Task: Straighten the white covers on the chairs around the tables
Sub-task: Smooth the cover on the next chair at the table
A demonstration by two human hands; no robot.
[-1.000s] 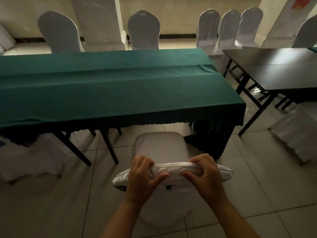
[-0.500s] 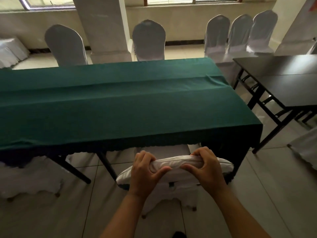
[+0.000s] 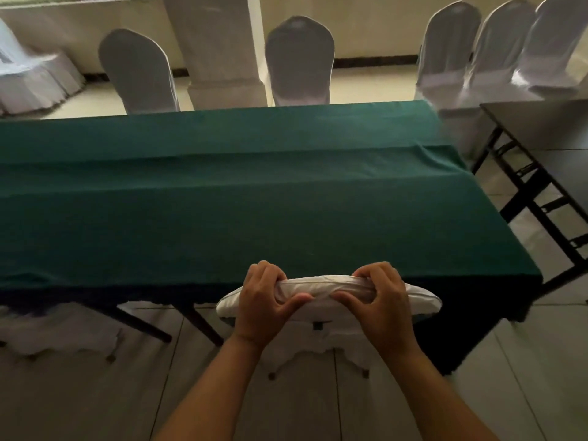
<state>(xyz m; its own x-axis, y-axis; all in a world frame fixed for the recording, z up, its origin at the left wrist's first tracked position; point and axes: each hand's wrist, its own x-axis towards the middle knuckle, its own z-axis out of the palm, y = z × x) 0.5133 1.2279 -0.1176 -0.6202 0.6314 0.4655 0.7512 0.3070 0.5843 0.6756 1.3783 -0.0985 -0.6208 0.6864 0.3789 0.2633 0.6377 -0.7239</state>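
Observation:
A chair in a white cover stands right below me, its seat pushed under the green-clothed table. My left hand and my right hand both grip the top edge of the chair back, pinching the white fabric between thumbs and fingers. The cover's scalloped hem hangs near the chair legs. The seat is hidden by the table.
Two covered chairs stand at the table's far side, with a white pillar between them. Three more covered chairs line the back right. A bare dark table stands at right. Another covered chair sits at lower left.
The chair has slid forward under the green table, so its seat is no longer visible. Both hands kept their grip on the chair back and moved with it.

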